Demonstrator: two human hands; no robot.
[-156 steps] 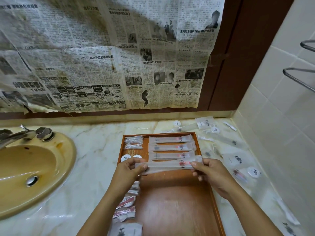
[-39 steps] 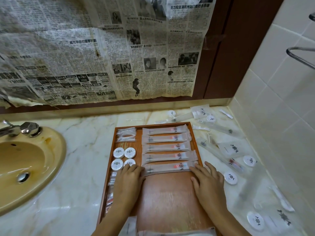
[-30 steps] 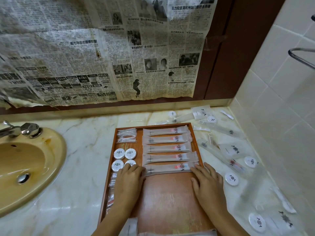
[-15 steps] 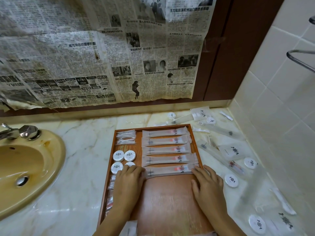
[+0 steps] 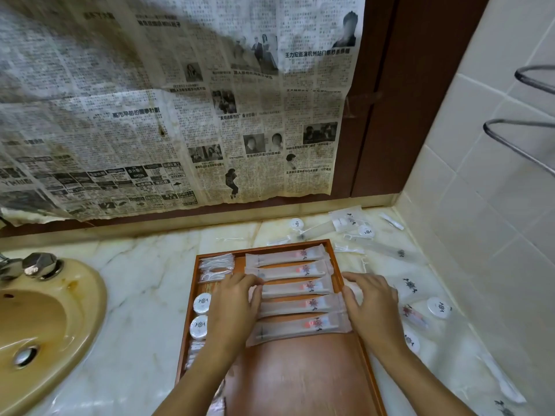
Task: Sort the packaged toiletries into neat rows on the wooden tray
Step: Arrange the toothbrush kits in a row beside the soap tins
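Observation:
A wooden tray point(image 5: 300, 376) lies on the marble counter. Several long frosted packets point(image 5: 295, 287) lie in a stacked row across its far half. My left hand point(image 5: 234, 307) rests at the packets' left ends, fingers spread and touching them. My right hand point(image 5: 371, 301) presses against their right ends at the tray's right rim. Neither hand grips anything. Small clear floss-pick packets point(image 5: 216, 267) sit in the far left corner. Round white lidded pots point(image 5: 201, 304) stand along the left side, partly hidden by my left hand.
Loose packets point(image 5: 410, 285) and round pots point(image 5: 439, 307) lie scattered on the counter point(image 5: 144, 295) right of the tray and behind it. A yellow sink point(image 5: 36, 331) with a tap sits at the left. Tiled wall with a metal rail point(image 5: 522, 136) at the right.
Both hands have slid away from me, from the nearest packet's ends up alongside the middle packets. The view has tilted upward slightly.

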